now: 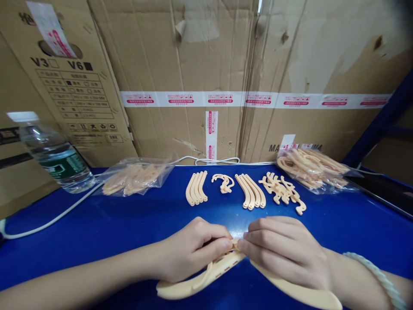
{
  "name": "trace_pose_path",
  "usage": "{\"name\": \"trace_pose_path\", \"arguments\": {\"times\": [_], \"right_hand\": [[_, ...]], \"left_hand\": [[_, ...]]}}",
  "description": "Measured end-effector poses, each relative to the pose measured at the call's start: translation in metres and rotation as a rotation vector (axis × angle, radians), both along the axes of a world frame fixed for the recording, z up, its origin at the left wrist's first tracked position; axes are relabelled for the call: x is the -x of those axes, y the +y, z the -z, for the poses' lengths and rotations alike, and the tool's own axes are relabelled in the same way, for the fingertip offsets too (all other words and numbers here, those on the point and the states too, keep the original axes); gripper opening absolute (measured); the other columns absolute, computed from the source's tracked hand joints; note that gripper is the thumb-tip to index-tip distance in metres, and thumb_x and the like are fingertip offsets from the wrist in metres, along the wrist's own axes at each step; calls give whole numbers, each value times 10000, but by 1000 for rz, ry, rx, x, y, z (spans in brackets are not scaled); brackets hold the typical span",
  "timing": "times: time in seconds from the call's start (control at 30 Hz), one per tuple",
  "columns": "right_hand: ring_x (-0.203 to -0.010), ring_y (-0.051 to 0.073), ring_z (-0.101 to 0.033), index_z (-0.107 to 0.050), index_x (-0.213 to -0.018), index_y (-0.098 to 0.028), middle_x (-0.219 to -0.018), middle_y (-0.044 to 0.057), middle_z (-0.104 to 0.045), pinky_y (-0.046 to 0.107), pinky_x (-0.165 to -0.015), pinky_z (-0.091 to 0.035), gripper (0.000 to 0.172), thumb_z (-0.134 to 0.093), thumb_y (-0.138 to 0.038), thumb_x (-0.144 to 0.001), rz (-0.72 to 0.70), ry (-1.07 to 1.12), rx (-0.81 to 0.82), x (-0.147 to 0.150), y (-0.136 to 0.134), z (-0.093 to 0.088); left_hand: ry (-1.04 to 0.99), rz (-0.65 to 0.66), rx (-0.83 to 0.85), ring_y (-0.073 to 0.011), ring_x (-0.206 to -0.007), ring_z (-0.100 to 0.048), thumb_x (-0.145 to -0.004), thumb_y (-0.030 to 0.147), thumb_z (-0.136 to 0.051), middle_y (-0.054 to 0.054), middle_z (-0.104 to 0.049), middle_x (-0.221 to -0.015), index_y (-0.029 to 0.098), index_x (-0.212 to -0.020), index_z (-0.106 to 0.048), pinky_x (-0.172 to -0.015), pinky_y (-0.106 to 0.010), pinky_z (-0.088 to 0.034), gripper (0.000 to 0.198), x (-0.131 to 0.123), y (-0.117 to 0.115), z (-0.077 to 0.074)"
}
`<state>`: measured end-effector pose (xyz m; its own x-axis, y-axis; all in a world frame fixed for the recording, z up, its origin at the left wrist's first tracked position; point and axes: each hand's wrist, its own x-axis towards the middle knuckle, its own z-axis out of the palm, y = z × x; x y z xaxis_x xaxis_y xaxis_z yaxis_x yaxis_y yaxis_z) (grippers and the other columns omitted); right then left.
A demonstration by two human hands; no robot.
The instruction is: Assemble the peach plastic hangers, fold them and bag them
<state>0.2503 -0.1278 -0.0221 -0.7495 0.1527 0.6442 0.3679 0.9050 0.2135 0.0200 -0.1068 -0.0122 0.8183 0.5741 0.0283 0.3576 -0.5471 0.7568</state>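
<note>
Between my hands is a beige plastic clothes hanger, apparently a folding one. Its slotted left arm (185,289) slants down to the left beneath my left hand (201,247), which pinches the middle part between thumb and fingers. My right hand (284,249) is closed around the other side of the middle, fingertips almost meeting my left thumb. The hanger's smooth right arm (306,292) comes out below that hand toward the lower right. My fingers cover most of the joint where the pieces meet.
Behind my hands lie curved beige arms (196,189), more arms (250,191), some hooks (223,183) and a pile of small curved parts (284,189). Parts fill a left plastic bag (132,176) and a right bag (312,168). A water bottle (61,159), white cable (51,221) and cardboard boxes (180,56) border the blue table (112,228).
</note>
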Motion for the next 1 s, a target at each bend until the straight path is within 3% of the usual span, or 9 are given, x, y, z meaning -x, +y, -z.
{"name": "trace_pose_path", "arguments": {"times": [0.2, 0.3, 0.43, 0.5, 0.63, 0.73, 0.83, 0.97, 1.0], "right_hand": [[-783, 204, -661, -665, -991, -256, -818, 51, -690, 328, -661, -549, 214, -469, -178, -956, 2, -4, 107, -4, -6, 10], [-751, 212, -661, -676, -1003, -292, -800, 39, -693, 331, -687, -559, 201, -480, -275, -959, 66, 84, 220, -9, -4, -2], [-815, 223, -662, -664, -956, -272, -884, 62, -707, 356, -721, -538, 166, -505, -228, -939, 246, 216, 292, -32, 26, -37], [-826, 217, -662, -634, -850, -233, -919, 68, -712, 340, -699, -518, 157, -498, -210, -925, 392, 281, 337, -53, 48, -48], [-470, 127, -567, -612, -802, -211, -575, -9, -617, 230, -415, -374, 59, -569, -185, -834, 511, 152, 545, -98, 83, -38], [-354, 123, -516, -638, -1051, -212, -456, -52, -572, 224, -343, -335, 303, -560, -83, -787, 539, 121, 579, -121, 95, -21], [-367, 141, -560, -641, -1112, -221, -490, -35, -610, 224, -333, -354, 401, -574, -50, -755, 580, 60, 510, -132, 100, -10], [-448, 160, -608, -687, -827, -182, -543, 31, -612, 232, -399, -389, 146, -564, -110, -800, 646, 91, 226, -130, 100, -5], [-456, 160, -606, -677, -768, -181, -536, 39, -603, 240, -423, -404, 153, -550, -113, -820, 640, 116, 202, -125, 97, -6]], "left_hand": [[-10, -2, -19, -100, -579, -389, -1004, 336, -338, 41, -423, -620, 159, -728, -549, -571, -217, -314, 389, 0, 0, 0], [-60, -46, 50, -94, -571, -380, -1001, 374, -349, 44, -419, -604, 160, -684, -524, -559, -207, -312, 420, 0, -2, 1], [-188, -166, 473, -86, -465, -438, -963, 529, -376, 25, -525, -601, 165, -799, -536, -460, -195, -325, 430, -2, -1, 10], [-322, -161, 690, -100, -425, -501, -915, 587, -441, -13, -613, -630, 162, -888, -541, -430, -198, -353, 437, -4, 4, 16], [-563, -132, 832, -162, -557, -649, -806, 490, -666, -103, -714, -786, 146, -932, -555, -505, -227, -446, 383, -6, 15, 23], [-616, -254, 854, -179, -671, -682, -815, 373, -691, -110, -720, -877, 136, -946, -593, -575, -239, -477, 288, -5, 18, 20], [-625, -364, 884, -187, -760, -683, -863, 338, -653, -90, -712, -903, 150, -977, -607, -669, -274, -513, 224, -4, 17, 14], [-649, -417, 904, -194, -835, -671, -902, 349, -613, -95, -703, -932, 155, -1005, -614, -737, -292, -513, 220, -4, 16, 10], [-658, -424, 900, -192, -834, -666, -900, 346, -616, -95, -698, -940, 155, -1010, -619, -737, -288, -508, 221, -4, 16, 11]]}}
